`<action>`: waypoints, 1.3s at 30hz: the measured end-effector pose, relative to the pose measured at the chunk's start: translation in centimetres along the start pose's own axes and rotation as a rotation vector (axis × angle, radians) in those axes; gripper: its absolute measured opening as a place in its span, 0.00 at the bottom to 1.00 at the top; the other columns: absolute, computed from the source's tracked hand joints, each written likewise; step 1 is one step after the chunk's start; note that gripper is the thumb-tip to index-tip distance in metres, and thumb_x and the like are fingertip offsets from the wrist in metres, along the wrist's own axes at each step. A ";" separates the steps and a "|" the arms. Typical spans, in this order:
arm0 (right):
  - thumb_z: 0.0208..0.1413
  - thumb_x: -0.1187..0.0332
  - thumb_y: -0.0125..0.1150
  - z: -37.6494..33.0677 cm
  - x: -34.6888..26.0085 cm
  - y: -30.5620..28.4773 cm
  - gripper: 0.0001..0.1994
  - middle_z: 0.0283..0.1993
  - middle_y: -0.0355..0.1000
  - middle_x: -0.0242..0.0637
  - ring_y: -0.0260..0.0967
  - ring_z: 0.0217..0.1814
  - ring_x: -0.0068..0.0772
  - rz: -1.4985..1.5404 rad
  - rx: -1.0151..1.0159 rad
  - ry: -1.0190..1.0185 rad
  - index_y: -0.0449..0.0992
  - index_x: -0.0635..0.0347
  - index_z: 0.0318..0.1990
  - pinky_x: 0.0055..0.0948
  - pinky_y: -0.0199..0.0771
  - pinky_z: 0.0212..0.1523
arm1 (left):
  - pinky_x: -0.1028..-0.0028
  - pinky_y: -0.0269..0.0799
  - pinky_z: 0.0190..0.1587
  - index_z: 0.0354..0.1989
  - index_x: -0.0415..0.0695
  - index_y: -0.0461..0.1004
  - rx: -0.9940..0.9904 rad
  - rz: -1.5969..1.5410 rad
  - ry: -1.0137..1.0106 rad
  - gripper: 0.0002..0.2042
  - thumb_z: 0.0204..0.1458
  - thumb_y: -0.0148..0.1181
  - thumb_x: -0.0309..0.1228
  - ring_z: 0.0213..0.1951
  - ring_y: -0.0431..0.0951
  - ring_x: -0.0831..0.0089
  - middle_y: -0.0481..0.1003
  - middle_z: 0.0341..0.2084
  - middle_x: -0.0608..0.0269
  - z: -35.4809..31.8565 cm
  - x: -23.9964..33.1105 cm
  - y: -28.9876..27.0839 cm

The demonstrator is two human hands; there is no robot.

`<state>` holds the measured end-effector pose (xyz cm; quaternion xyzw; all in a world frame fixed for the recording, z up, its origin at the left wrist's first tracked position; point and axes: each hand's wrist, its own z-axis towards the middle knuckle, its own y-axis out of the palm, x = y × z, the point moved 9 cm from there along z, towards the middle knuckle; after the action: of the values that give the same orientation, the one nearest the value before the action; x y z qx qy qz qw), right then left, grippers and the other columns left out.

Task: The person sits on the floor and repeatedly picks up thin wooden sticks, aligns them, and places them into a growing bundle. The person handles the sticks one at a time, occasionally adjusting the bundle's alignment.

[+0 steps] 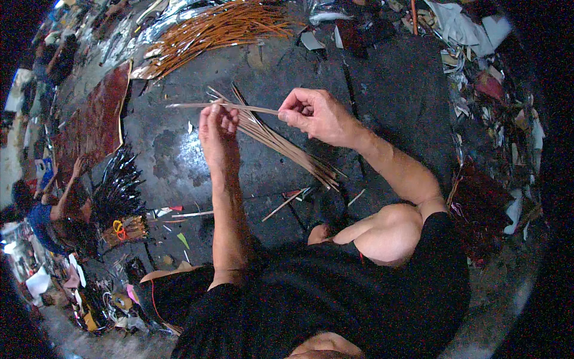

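Observation:
A thin, pale brown strip (pixel 258 109) stretches between my two hands, roughly level. My left hand (pixel 219 128) pinches it partway along, and its whitish end sticks out to the left. The fingers of my right hand (pixel 314 113) are closed on the strip's right end. Below and between the hands, a loose bundle of similar brown strips (pixel 293 154) lies slantwise on the dark floor sheet (pixel 263 66). What the strip is made of I cannot tell.
A large pile of orange-brown strips (pixel 221 27) lies at the far side. On the left are a dark red sheet (pixel 89 119), a heap of dark shiny strips (pixel 119 185) and another person (pixel 54 209). Scraps (pixel 472 96) litter the right edge.

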<state>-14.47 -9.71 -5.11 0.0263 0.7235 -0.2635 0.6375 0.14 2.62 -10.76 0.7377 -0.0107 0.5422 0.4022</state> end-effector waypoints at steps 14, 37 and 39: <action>0.51 0.68 0.60 -0.7 0.2 -1.6 0.08 0.28 0.74 0.37 0.72 0.28 0.27 -0.321 0.077 -0.122 0.72 0.63 0.33 0.28 0.71 0.30 | 0.74 0.71 0.47 0.49 0.42 0.65 0.228 -0.146 0.034 0.14 0.58 0.53 0.35 0.42 0.73 0.70 0.70 0.44 0.56 1.8 0.4 -6.9; 0.56 0.63 0.53 -2.8 4.8 -4.6 0.10 0.28 0.72 0.43 0.71 0.32 0.42 -0.325 0.075 -0.030 0.73 0.61 0.35 0.40 0.68 0.36 | 0.64 0.66 0.55 0.56 0.38 0.63 -0.264 0.360 -0.285 0.22 0.59 0.50 0.39 0.51 0.71 0.60 0.70 0.49 0.48 0.8 -7.0 -2.5; 0.56 0.64 0.53 -5.5 6.1 -8.9 0.10 0.32 0.73 0.45 0.71 0.36 0.46 -0.531 0.199 0.026 0.73 0.61 0.35 0.42 0.68 0.39 | 0.64 0.63 0.58 0.56 0.38 0.64 -0.307 0.391 -0.364 0.21 0.59 0.49 0.39 0.54 0.69 0.59 0.69 0.51 0.46 0.8 -9.1 -3.7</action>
<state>-23.97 -16.90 -7.42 -0.0984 0.6838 -0.4905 0.5311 -1.34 0.84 -20.31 0.7372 -0.3062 0.4601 0.3887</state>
